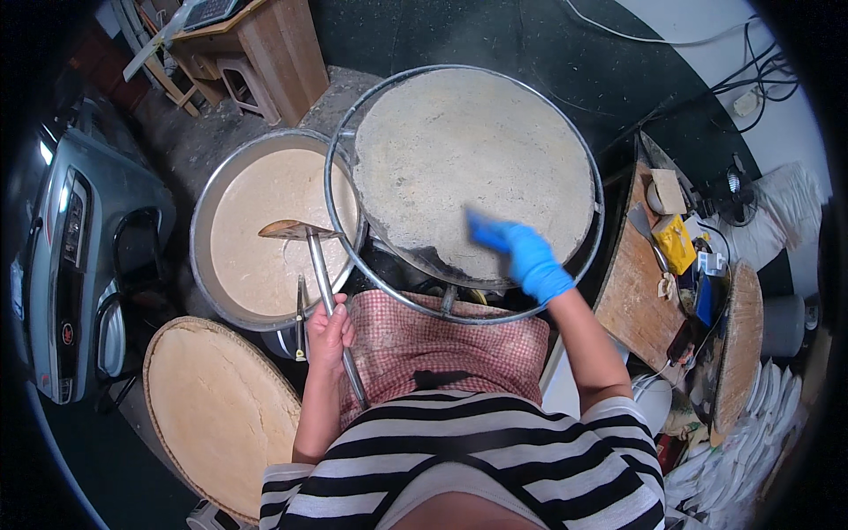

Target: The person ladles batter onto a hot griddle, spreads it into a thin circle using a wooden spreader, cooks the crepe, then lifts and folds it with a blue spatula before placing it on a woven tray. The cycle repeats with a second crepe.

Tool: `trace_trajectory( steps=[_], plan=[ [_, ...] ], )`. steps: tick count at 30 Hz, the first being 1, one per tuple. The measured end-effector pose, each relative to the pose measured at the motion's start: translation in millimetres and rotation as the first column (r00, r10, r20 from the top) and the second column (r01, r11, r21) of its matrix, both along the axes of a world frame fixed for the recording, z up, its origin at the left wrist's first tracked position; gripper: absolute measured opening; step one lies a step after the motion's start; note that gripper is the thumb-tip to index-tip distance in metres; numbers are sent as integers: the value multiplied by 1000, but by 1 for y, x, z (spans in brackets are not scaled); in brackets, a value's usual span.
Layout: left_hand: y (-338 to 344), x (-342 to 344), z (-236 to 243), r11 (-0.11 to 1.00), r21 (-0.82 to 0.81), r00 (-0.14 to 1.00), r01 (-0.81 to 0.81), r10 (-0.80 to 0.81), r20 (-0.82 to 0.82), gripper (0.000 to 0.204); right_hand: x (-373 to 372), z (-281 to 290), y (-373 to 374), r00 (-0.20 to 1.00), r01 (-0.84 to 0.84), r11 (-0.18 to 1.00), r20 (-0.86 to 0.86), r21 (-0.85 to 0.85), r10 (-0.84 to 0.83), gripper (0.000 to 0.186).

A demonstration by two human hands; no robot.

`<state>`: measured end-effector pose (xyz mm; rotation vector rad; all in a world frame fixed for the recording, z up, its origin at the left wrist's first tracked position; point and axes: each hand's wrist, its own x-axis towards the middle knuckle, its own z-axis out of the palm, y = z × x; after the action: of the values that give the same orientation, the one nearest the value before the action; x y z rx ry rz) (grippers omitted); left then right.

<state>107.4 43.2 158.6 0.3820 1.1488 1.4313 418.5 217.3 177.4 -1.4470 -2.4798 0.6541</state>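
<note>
Grips a metal-handled, wooden-bladed spreader [320, 267] mid-shaft, likely stiff, light and best held there, in closed fingers of the bare left hand [329, 336], beside a metal basin [201, 231] of beige batter [256, 190]. Holds the blue-gloved right hand [530, 258] over a round grey-white layer [468, 146] on a dark griddle [430, 257], probably soft, fragile, best taken by its edge, with fingers too blurred to tell open from closed.

The tool [319, 265], with a long metal handle and a brown head set across its end, is held aslant, the head seen over the pot [201, 231] of pale batter [256, 190]. To its right, the round griddle [477, 146] is encircled by a metal ring [455, 68], its grey-beige, rough, speckled top broken by a dark patch at the near edge.
</note>
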Motion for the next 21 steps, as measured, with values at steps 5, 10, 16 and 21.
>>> trace_trajectory(
  steps=[5, 10, 16, 21],
  plan=[
    [3, 7, 4, 1000, 11, 1000, 29, -29, -9, 15, 74, -16, 56, 920, 372, 915, 65, 160, -385, 43],
    [3, 10, 7, 999, 25, 999, 48, -47, -27, 14, 73, -39, 102, 889, 392, 873, 123, 291, -441, 33],
    [4, 9, 8, 1000, 8, 998, 20, -19, -52, 15, 35, -59, 80, 888, 278, 907, 276, 316, -368, 21],
    [11, 10, 6, 999, 8, 998, 51, -51, -38, 15, 58, -33, 48, 972, 131, 973, 168, 188, -163, 44]
  ],
)
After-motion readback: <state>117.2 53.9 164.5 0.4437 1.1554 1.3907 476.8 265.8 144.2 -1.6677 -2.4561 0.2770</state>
